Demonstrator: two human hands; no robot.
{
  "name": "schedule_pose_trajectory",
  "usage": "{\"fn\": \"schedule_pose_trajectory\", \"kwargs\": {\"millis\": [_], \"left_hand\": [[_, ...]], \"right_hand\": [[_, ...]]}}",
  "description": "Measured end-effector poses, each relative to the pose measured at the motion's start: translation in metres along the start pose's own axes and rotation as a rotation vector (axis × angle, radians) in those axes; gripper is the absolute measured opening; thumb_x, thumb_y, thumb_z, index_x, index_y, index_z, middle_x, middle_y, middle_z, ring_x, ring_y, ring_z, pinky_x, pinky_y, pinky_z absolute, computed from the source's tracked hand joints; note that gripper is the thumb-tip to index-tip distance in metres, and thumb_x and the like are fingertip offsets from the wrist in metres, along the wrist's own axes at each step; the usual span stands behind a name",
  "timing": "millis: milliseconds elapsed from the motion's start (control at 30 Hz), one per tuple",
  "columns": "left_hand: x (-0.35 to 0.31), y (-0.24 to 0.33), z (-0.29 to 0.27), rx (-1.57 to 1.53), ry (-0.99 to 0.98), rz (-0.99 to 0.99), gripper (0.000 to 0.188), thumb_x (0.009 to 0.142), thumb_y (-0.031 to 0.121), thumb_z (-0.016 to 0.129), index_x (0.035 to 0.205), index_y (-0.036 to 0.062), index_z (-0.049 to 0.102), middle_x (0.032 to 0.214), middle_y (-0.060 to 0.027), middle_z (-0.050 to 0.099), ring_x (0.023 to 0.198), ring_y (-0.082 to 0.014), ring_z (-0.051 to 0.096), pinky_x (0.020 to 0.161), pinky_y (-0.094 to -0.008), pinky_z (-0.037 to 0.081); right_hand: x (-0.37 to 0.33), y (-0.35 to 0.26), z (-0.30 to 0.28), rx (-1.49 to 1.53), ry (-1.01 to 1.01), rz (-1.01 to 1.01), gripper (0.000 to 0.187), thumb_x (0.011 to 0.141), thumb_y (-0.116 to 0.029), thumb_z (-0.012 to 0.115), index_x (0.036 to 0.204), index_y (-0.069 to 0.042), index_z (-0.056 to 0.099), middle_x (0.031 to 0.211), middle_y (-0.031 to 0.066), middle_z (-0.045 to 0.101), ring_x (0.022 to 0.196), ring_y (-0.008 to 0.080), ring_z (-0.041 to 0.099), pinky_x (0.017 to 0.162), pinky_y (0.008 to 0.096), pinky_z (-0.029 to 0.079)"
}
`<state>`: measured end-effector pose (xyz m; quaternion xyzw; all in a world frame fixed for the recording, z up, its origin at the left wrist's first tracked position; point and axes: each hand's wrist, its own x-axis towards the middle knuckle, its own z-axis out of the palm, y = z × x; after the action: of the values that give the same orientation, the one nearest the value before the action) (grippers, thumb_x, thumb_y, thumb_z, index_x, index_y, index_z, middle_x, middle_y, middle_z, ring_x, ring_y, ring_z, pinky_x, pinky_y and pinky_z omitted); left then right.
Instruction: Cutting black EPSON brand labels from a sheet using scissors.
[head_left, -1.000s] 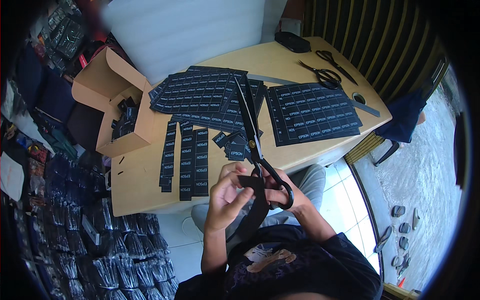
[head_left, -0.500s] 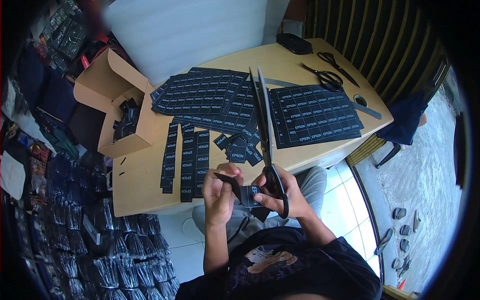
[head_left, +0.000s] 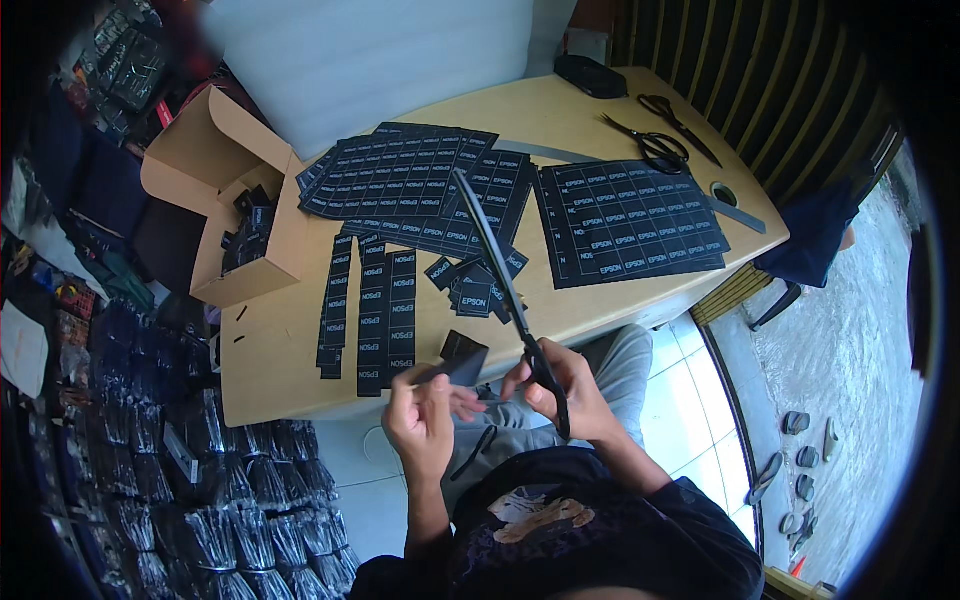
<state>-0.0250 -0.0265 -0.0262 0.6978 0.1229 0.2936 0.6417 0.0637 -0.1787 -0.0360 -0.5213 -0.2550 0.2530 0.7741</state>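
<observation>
My right hand (head_left: 575,395) grips a pair of large black-handled scissors (head_left: 497,258), long blades pointing up and away, closed together or nearly so. My left hand (head_left: 425,415), partly blurred, pinches a black label piece (head_left: 450,368) between thumb and fingers, just left of the scissor handles. Another dark flap stands at its far end; whether it is a separate piece cannot be made out. Both hands are over my lap at the table's near edge. Beyond them lies a small heap of cut square labels (head_left: 474,298). Long label strips (head_left: 372,320) lie to the left of that heap.
Stacked black label sheets (head_left: 400,180) cover the table's middle, and more sheets (head_left: 630,225) lie at right. An open cardboard box (head_left: 270,285) with black pieces stands at left. Farther right are two more scissors (head_left: 660,152), a metal ruler (head_left: 738,214) and a black case (head_left: 590,76).
My left hand has drawn left with the black label piece, away from my right hand. The scissors have tilted left and their blades have come together.
</observation>
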Motion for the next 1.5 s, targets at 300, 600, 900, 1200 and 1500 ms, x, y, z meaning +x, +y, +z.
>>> {"fn": "schedule_pose_trajectory", "kwargs": {"millis": [300,600,900,1200,1500], "left_hand": [[-0.020,0.010,-0.004,0.504,-0.198,0.296,0.025,0.070,-0.004,0.071,0.093,0.0018,0.065,0.097,-0.0149,0.065,0.085,-0.0267,0.066,0.073,-0.0324,0.052],[-0.020,-0.034,-0.003,-0.203,-0.251,-0.216,0.019,0.085,0.000,0.063,0.104,-0.0026,0.060,0.095,-0.0068,0.063,0.089,-0.0103,0.058,0.073,-0.0249,0.048],[-0.026,-0.037,0.029,-0.231,-0.099,-0.283,0.030,0.080,-0.006,0.067,0.108,-0.0059,0.056,0.102,-0.0120,0.062,0.089,-0.0159,0.064,0.075,-0.0231,0.051],[-0.012,-0.033,0.021,-0.136,0.053,-0.227,0.051,0.075,-0.012,0.066,0.122,-0.0054,0.046,0.112,-0.0157,0.054,0.090,-0.0208,0.063,0.065,-0.0283,0.059],[-0.017,-0.033,0.027,-0.139,0.064,-0.319,0.046,0.076,-0.011,0.067,0.118,-0.0067,0.050,0.105,-0.0144,0.060,0.093,-0.0194,0.063,0.077,-0.0285,0.057]], "right_hand": [[0.015,-0.002,0.003,-0.072,0.056,0.261,0.028,0.080,-0.019,0.074,0.082,-0.004,0.051,0.077,-0.0006,0.051,0.071,0.0049,0.047,0.060,0.0188,0.036],[0.017,0.010,-0.002,-0.120,0.067,0.149,0.022,0.078,-0.003,0.069,0.087,-0.002,0.050,0.077,-0.0016,0.048,0.072,0.0039,0.046,0.061,0.0196,0.038],[-0.009,0.018,-0.030,-0.180,0.127,0.111,0.036,0.077,-0.026,0.075,0.088,0.000,0.053,0.079,0.0026,0.054,0.073,0.0071,0.051,0.064,0.0222,0.041],[-0.099,0.003,-0.061,-0.349,-0.036,0.406,0.072,0.074,-0.068,0.059,0.093,0.001,0.048,0.080,0.0069,0.050,0.075,0.0169,0.051,0.068,0.0317,0.041],[-0.115,0.015,-0.046,-0.244,-0.241,0.573,0.064,0.078,-0.059,0.061,0.096,0.002,0.049,0.075,0.0064,0.049,0.071,0.0172,0.050,0.066,0.0317,0.041]]}}
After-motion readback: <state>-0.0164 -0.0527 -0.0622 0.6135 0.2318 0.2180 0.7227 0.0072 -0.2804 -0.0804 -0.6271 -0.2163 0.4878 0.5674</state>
